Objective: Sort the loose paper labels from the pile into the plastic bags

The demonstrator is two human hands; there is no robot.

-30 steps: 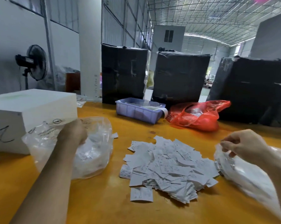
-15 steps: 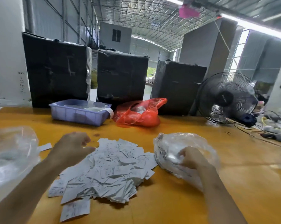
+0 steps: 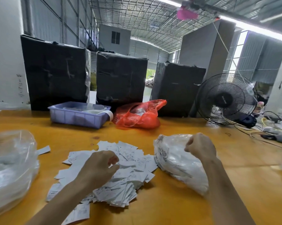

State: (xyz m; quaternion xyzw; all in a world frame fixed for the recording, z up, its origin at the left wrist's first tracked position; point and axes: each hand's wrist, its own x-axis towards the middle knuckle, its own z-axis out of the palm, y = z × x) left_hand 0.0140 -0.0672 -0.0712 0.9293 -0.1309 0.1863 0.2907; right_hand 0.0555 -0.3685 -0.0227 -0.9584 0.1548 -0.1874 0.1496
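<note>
The left hand (image 3: 99,168) is hovering over the pile of labels (image 3: 120,172) on the tabletop (image 3: 169,208), fingers curling to pick some; whether it grasps one I cannot tell. The right hand (image 3: 200,147) is gripping the right plastic bag (image 3: 172,161), probably keeping it ready for labels.

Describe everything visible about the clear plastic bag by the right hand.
The clear plastic bag is thin, crinkled film with dark print near its left edge, bulging with white paper. It lies on the orange table, right of the label pile, almost touching it. The right hand is curled at its top; whether it pinches the film is unclear.
</note>
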